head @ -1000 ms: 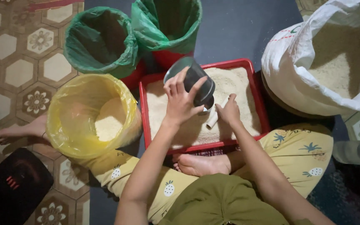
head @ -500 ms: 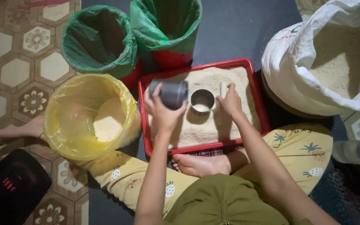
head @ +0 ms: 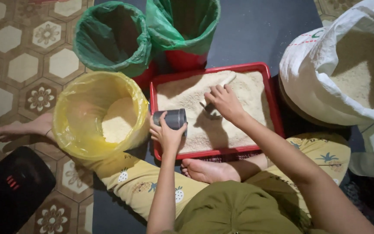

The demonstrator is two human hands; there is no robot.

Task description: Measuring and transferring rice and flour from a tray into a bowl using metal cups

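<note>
Two hands are working over the red tray (head: 268, 93) of pale grain, and both have shifted in the last half second. The left hand (head: 166, 132) is now carrying the grey metal cup (head: 170, 118) down to the tray's near left corner, close to the yellow-lined bucket (head: 68, 125); a moment ago it was holding that cup higher, over the middle of the tray beside a second cup. Its fingers are wrapping around the cup's side, gripping it, with the cup lying roughly on its side and its mouth facing left toward the bucket. Whether any grain is inside I cannot tell from this angle.

Meanwhile the right hand (head: 224, 100) is pressing down into the grain near the tray's centre, fingers curled around a small scoop-like tin (head: 211, 110) that is partly buried; it may be the second cup seen earlier, though shadow is hiding its shape. So the work appears to be moving from filling to carrying: one measure is heading bucket-ward while the other is digging in.

Around them, two green-lined bins (head: 109, 39) are standing behind the tray, a large white sack (head: 308, 78) of the same grain is sitting open on the right, and a black device (head: 11, 190) is lying on the tiled floor (head: 18, 43) at lower left. The yellow bucket is already holding a mound of grain.
</note>
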